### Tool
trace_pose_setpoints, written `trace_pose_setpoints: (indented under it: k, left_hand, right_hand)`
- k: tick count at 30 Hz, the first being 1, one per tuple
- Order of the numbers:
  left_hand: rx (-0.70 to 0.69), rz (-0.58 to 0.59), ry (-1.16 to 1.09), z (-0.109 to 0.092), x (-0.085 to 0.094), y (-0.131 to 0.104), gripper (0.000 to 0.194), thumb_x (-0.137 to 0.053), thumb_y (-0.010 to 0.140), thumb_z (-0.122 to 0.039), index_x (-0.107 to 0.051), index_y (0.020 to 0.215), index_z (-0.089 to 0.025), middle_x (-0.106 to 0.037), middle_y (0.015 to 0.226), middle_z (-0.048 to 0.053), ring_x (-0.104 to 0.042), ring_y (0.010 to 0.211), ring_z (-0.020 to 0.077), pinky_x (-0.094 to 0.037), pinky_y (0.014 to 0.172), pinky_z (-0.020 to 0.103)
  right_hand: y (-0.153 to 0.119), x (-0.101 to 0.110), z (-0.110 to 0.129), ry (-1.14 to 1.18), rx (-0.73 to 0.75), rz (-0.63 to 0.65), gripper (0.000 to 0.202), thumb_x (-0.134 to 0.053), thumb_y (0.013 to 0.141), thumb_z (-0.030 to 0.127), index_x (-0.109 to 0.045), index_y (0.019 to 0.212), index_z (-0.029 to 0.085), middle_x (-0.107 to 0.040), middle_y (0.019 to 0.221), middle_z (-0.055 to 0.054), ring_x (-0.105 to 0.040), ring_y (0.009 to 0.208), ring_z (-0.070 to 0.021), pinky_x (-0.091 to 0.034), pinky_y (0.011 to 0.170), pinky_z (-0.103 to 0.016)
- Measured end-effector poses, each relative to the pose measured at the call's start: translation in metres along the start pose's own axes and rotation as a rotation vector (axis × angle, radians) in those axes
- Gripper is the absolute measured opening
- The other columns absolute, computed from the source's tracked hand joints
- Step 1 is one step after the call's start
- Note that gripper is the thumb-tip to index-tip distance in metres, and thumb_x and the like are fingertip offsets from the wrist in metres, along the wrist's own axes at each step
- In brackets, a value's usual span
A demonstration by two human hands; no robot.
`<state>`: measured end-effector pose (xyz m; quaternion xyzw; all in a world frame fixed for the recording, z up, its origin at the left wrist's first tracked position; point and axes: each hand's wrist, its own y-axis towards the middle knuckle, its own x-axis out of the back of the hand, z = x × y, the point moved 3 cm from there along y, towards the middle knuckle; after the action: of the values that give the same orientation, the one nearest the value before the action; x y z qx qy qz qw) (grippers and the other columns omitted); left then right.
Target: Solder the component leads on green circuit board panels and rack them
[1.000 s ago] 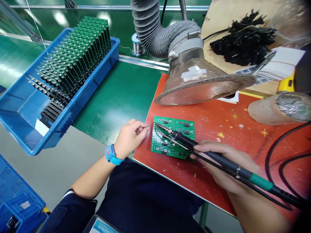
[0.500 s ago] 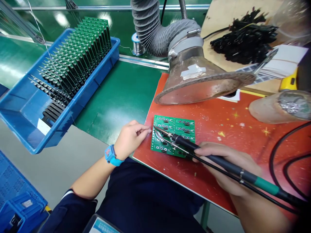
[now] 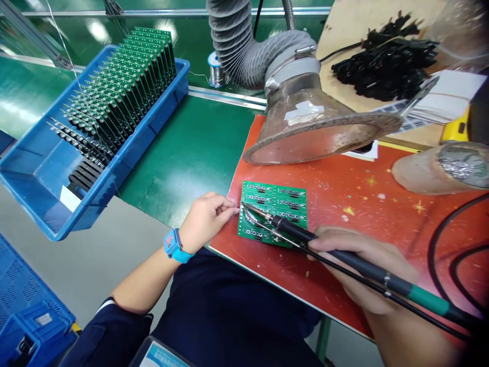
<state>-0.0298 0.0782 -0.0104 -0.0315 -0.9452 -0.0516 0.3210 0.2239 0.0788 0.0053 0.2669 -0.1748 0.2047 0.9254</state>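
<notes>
A green circuit board (image 3: pixel 284 209) with rows of small parts lies flat on the red mat (image 3: pixel 344 196). My right hand (image 3: pixel 362 260) is wrapped round a black and green soldering iron (image 3: pixel 357 259), whose tip is at the board's left edge. A thin metal feed tube (image 3: pixel 280 235) runs along the iron and curves to the same spot. My left hand (image 3: pixel 208 219), with a blue watch on the wrist, is pinched at the board's left edge. What its fingertips hold, if anything, is too small to make out.
A blue bin (image 3: pixel 153 135) of upright circuit boards (image 3: pixel 122 81) stands at left. The fume funnel (image 3: pixel 305 127) hangs behind the board. A solder spool (image 3: pixel 217 74), black cables (image 3: pixel 382 61) and a pale cylinder (image 3: pixel 412 171) stand farther off.
The iron's tip and feed tube have shifted slightly down along the board's left edge. My left fingertips have moved slightly down and right, still pinched.
</notes>
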Motion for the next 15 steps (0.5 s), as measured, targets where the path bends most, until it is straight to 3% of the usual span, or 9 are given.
trace_pose_setpoints:
  k: [9, 15]
  left_hand:
    - [-0.015, 0.025, 0.012, 0.003, -0.003, -0.001, 0.005, -0.069, 0.085, -0.02, -0.072, 0.082, -0.017, -0.065, 0.071, 0.001, -0.059, 0.065, 0.0127, -0.05, 0.063, 0.025]
    - [-0.006, 0.074, 0.029, 0.0, -0.001, -0.006, 0.009, -0.069, 0.086, -0.022, -0.069, 0.078, -0.017, -0.065, 0.075, 0.002, -0.06, 0.067, 0.0128, -0.048, 0.063, 0.025]
  right_hand:
    - [0.003, 0.001, 0.005, 0.001, 0.03, 0.036, 0.024, -0.058, 0.082, 0.009, -0.065, 0.097, 0.026, -0.067, 0.069, -0.001, -0.068, 0.065, -0.0168, -0.056, 0.058, -0.025]
    - [0.001, -0.001, 0.014, 0.031, 0.0, 0.029, 0.014, -0.059, 0.086, 0.017, -0.067, 0.092, 0.026, -0.066, 0.066, -0.001, -0.066, 0.061, -0.0166, -0.056, 0.058, -0.028]
